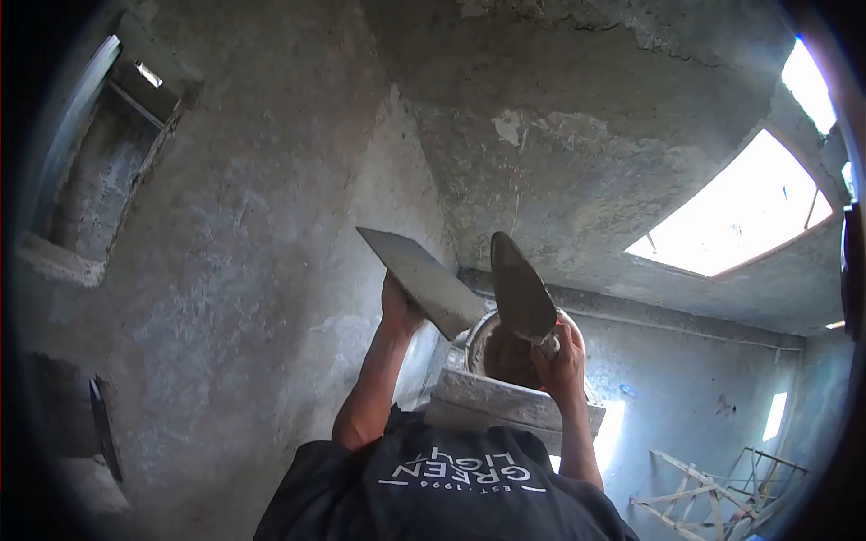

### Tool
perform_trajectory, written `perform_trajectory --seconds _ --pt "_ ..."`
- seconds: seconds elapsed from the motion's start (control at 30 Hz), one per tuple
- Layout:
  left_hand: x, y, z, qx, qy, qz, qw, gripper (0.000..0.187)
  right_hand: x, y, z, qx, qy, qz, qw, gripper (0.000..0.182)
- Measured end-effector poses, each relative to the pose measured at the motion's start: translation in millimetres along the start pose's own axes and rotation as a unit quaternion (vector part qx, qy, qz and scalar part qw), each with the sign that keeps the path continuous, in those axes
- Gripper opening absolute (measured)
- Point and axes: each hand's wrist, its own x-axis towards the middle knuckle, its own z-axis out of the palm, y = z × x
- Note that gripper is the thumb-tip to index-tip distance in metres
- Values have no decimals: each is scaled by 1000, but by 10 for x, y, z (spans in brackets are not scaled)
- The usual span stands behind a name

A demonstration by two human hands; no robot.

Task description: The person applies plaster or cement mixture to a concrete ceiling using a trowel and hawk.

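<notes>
My left hand [401, 308] is closed behind a flat, grey rectangular plastering trowel [417, 278], tilted with one corner pointing up and left. Its handle is hidden by the blade and my fingers. In my right hand [565, 361] is the handle of a pointed brick trowel [520, 290], its grey blade raised with the tip up. Behind that blade and partly covered by it stands a round bucket [474, 353] with greyish-brown material inside. The bucket is on or just behind a wooden plank [496, 406]; their contact is hidden.
A rough plastered wall [234, 252] rises close on my left, with a window opening [104, 180] in it. Overhead, the ceiling [559, 171] has a bright opening [735, 207]. A metal-looking frame [704, 496] stands at the lower right.
</notes>
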Motion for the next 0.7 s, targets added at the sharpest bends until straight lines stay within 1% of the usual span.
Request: perform_trajectory --seconds 0.03,0.07,0.13,0.17,0.2,0.23,0.27,0.3,0.33,0.4,0.43,0.47,0.53,0.57,0.63,0.67,0.7 --pt "4 -36 -15 -26 -14 -21 999 34 -31 1 -13 15 18 24 999 35" --pt "11 -77 -19 -29 -11 -19 999 34 -55 22 -36 14 15 23 1000 35" --pt "5 -182 -3 20 -41 2 999 34 -102 81 -84 -13 3 4 1000 34" --pt "-3 -243 6 16 -38 3 999 34 -124 124 -91 -20 8 -32 999 33" --pt "-34 -307 57 4 13 6 1000 36 -160 132 -115 -22 4 -33 999 33" --pt "-51 -354 104 -7 63 11 998 37 -193 121 -123 -23 -21 -23 999 33" --pt "-50 -393 141 -9 64 12 998 37 -218 108 -125 -23 -44 -14 999 33" --pt "-47 -433 177 1 100 28 995 39 -240 119 -113 -39 -37 -37 998 36" --pt "-34 -455 208 13 136 43 990 40 -248 128 -108 -40 -38 -39 998 36" --pt "-14 -491 239 12 126 49 991 39 -269 153 -127 8 -42 -27 999 42" --pt "-4 -496 252 15 117 55 992 38 -268 168 -153 6 -37 -53 998 47" --pt "12 -502 268 13 120 55 991 38 -276 179 -192 5 -40 -53 998 47" --pt "87 -461 340 -20 121 63 990 38 -273 181 -266 2 -72 1 997 46" --pt "115 -409 354 -19 123 62 990 38 -282 199 -319 8 -72 -6 997 47" --pt "185 -275 390 -31 47 58 997 37 -356 238 -334 -6 -75 -3 997 46" --pt "233 -251 426 -32 44 57 997 37 -359 257 -344 -21 -77 -2 997 46" --pt "254 -235 452 -36 19 63 997 37 -352 245 -384 -31 -75 1 997 44"
